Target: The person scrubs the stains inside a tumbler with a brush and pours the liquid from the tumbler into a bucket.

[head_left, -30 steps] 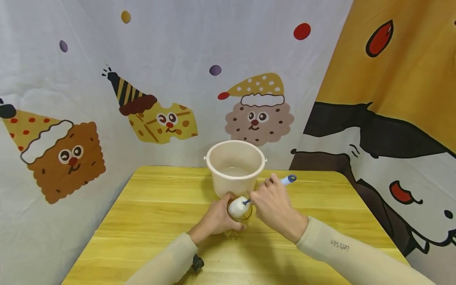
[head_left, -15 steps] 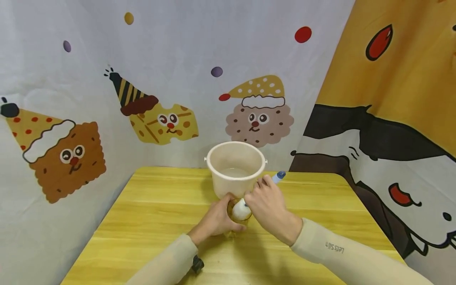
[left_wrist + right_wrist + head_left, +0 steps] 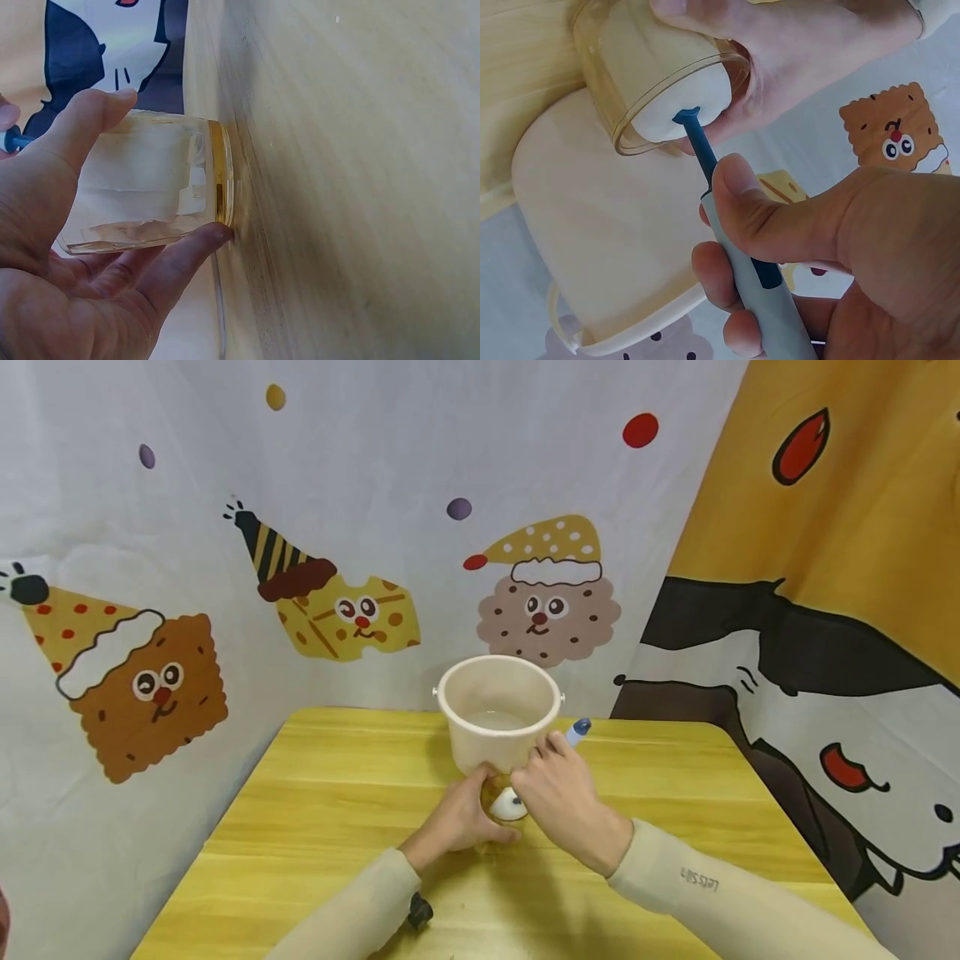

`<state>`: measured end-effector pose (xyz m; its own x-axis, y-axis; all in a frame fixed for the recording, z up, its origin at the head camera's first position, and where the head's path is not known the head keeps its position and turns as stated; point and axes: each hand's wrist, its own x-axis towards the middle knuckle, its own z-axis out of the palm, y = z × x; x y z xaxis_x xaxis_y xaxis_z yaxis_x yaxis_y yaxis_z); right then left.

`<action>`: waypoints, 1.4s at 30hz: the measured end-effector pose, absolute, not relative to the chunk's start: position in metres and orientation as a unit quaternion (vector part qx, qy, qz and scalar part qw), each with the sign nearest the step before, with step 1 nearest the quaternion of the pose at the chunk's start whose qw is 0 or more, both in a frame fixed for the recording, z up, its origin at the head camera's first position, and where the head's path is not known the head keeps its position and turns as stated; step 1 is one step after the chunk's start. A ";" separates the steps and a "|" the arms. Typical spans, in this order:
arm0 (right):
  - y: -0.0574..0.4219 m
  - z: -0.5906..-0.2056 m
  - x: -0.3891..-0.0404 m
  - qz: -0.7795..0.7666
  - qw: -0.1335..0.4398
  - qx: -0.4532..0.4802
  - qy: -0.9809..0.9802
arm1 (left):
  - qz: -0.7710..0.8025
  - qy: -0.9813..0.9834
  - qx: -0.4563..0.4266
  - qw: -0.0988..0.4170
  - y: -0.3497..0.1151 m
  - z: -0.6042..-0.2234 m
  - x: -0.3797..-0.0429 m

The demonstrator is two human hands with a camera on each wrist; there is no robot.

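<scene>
A see-through amber cup stands on the table in my left hand, its base at the tabletop in the left wrist view. Thumb and fingers wrap its sides. Inside the cup is the white sponge head of a cup brush. My right hand grips the brush's grey-blue handle, thumb laid along it. The handle slants up and away to the right, its blue end showing above the fist in the head view. The sponge fills much of the cup, and only its top shows at the mouth.
Just behind the hands stands a cream bucket, with what looks like shallow water at its bottom. Both rest on a yellow wood-grain table. A cartoon-printed cloth hangs behind and at the sides.
My right hand has moved slightly left with the brush, and the sponge head sits deeper in the cup. The left hand keeps its hold on the cup; the bucket stays put.
</scene>
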<state>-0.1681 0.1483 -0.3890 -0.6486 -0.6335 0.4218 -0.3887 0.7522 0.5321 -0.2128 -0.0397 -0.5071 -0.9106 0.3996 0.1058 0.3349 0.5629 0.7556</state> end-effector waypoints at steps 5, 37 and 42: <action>0.150 -0.386 -0.169 -0.201 0.286 0.293 -0.890 | 0.418 0.884 0.206 0.039 -0.038 -0.507 -0.214; 0.151 -0.381 -0.183 -0.209 0.294 0.292 -0.886 | 0.410 0.888 0.204 0.037 -0.040 -0.509 -0.212; 0.150 -0.376 -0.181 -0.218 0.302 0.290 -0.881 | 0.411 0.887 0.208 0.038 -0.040 -0.507 -0.212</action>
<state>-0.1806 0.1496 -0.3761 -0.6488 -0.6434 0.4063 -0.3797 0.7365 0.5598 -0.2122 -0.0402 -0.5074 -0.9108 0.3999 0.1028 0.3366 0.5751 0.7456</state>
